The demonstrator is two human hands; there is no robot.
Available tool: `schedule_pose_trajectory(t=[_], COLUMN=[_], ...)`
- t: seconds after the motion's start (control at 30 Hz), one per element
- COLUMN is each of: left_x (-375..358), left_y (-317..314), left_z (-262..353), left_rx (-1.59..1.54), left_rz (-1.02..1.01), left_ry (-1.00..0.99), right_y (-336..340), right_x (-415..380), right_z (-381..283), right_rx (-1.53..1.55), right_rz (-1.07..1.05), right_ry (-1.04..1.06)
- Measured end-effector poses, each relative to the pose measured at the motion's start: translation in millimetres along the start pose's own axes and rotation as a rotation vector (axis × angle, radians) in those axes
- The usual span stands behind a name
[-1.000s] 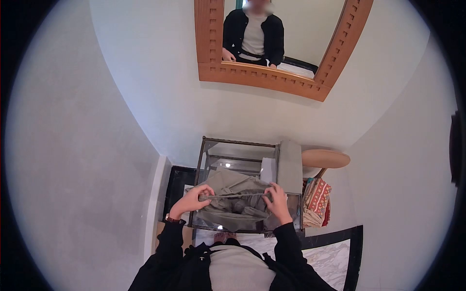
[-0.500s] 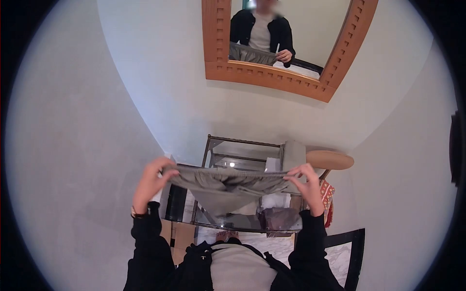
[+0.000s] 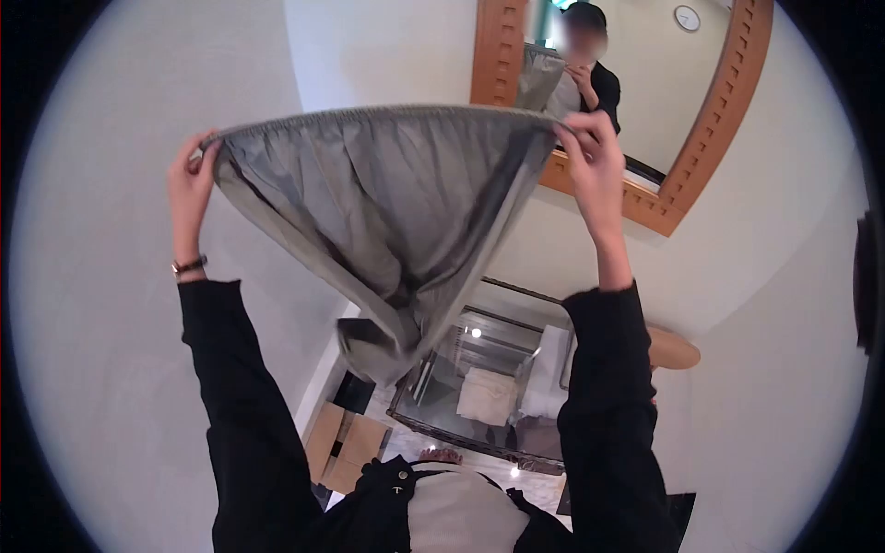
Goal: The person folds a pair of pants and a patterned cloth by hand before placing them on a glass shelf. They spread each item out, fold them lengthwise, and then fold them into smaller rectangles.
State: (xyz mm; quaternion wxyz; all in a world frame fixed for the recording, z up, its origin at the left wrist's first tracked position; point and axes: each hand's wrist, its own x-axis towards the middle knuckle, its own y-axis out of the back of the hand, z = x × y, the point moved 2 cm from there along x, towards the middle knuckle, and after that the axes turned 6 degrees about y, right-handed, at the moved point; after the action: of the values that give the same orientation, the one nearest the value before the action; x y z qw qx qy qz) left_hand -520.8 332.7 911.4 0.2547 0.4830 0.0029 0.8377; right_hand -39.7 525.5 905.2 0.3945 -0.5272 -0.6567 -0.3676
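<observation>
A grey cloth point(image 3: 369, 175) with a gathered elastic edge hangs stretched out in front of me, its top edge pulled nearly straight. My left hand point(image 3: 192, 177) pinches one end of that edge, on the left. At the other end my right hand point(image 3: 595, 161) grips the edge between thumb and fingers, overlapping the mirror frame in this view. Below, the fabric narrows into folds, and its lower tip dangles over the left part of a glass-topped table point(image 3: 433, 426).
On the table lie a folded cream cloth point(image 3: 486, 396) and a white cloth bundle point(image 3: 548, 373). A wood-framed mirror point(image 3: 496, 55) hangs on the wall ahead. Brown cardboard point(image 3: 361, 442) stands on the floor at left. A round tan top point(image 3: 673, 349) shows behind my right sleeve.
Both hands have risen and spread farther apart, lifting the grey cloth from over the table to head height and opening it out. The view has shifted, so the mirror appears farther right.
</observation>
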Motion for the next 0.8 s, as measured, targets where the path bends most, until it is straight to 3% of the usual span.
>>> schedule_pose_trajectory(t=[0.1, 0.2, 0.33, 0.47, 0.57, 0.6, 0.7, 0.8], left_x=[36, 54, 78, 85, 73, 68, 61, 50], left_y=[42, 60, 106, 131, 133, 137, 165, 184], left_z=[6, 14, 13, 39, 49, 50, 36, 31], left_rx=[0.178, -0.183, -0.208, 0.23, 0.463, 0.481, 0.537, 0.49], left_rz=[-0.128, -0.217, -0.168, 0.16, 0.124, 0.068, -0.035, 0.026], left_ry=[0.313, 0.31, 0.211, -0.164, -0.261, -0.224, 0.034, 0.101], right_y=[-50, -87, -125, -153, -184, -190, -181, -180], right_x=[38, 69, 116, 136, 124, 121, 130, 126], right_z=[24, 31, 20, -21, -23, -18, -1, 3], right_rx=[0.048, -0.259, -0.17, -0.219, -0.092, -0.057, -0.004, -0.131], right_rz=[-0.09, -0.193, -0.126, -0.013, -0.304, -0.324, -0.29, -0.243], right_ry=[0.151, 0.359, 0.555, 0.743, 0.635, 0.622, 0.313, 0.452])
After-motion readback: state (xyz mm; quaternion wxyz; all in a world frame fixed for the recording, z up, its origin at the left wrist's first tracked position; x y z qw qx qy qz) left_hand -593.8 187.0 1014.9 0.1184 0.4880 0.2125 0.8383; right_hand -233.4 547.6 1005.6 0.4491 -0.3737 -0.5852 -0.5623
